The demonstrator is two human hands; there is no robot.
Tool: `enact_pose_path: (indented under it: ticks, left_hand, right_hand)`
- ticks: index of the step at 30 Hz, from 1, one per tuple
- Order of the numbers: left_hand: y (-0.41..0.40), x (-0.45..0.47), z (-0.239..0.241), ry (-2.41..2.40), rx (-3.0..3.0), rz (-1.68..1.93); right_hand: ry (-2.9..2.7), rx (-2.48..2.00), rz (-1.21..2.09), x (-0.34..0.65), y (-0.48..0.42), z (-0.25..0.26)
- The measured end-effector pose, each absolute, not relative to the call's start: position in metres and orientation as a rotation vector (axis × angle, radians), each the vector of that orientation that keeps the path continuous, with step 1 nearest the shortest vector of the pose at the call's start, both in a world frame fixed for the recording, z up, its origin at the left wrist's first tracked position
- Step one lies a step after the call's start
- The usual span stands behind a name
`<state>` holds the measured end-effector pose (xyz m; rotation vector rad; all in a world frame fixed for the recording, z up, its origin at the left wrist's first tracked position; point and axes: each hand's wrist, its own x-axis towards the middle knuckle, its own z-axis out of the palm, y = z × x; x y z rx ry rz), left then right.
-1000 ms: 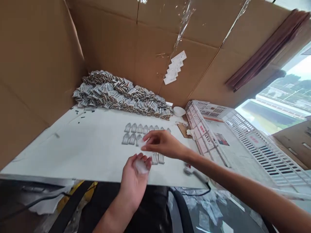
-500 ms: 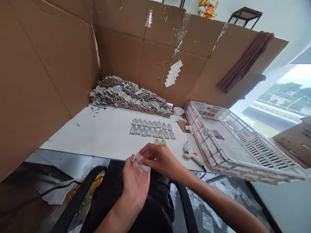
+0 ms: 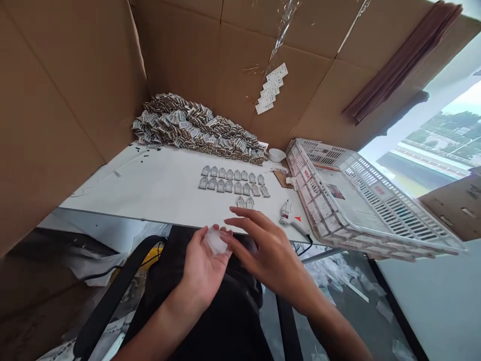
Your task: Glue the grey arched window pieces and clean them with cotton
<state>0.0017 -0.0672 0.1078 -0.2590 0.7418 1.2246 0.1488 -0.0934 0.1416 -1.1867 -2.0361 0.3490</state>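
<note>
My left hand (image 3: 206, 265) is palm up at the table's front edge, fingers curled around a small whitish, translucent thing (image 3: 217, 241); whether it is a bag or a wad of film I cannot make out. Over it hovers my right hand (image 3: 265, 245), its fingers spread and its thumb close to the white thing; whether they touch is unclear. Just beyond the fingers lie two small arch-shaped pieces (image 3: 245, 202), partly covered by the right hand. Two rows of similar grey-white arched pieces (image 3: 233, 186) lie farther back on the white table (image 3: 161, 188).
A long heap of such pieces (image 3: 195, 128) lies against the cardboard wall (image 3: 188, 55). To the right are a glue gun (image 3: 287, 213) with a cable, a white bowl (image 3: 277, 155) and a large white plastic crate (image 3: 326, 210). White labels (image 3: 271, 88) hang on the cardboard.
My right hand has drawn back from the white thing and its fingers have spread. The left hand still holds it, now more exposed. The camera view has tilted downward.
</note>
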Motion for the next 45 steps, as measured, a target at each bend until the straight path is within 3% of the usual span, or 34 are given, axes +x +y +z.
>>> enact_pose_path:
  ticks: [12,22,32,45]
  left_hand:
    - [-0.061,0.015,0.090,0.838,-0.140,1.078]
    - [-0.069,0.017,0.070,0.889,0.022,1.033]
    - [-0.055,0.009,0.040,1.022,0.209,1.114]
    - [-0.045,-0.001,0.034,1.069,0.233,1.212]
  right_hand:
    - [-2.143,-1.261,0.626,0.164,-0.093,0.106]
    - [-2.245,-1.220,0.657,0.164,-0.092,0.099]
    - [-2.355,-1.225,0.504,0.148,-0.074,0.069]
    - [-2.512,-1.213,0.346,0.127,-0.054,0.075]
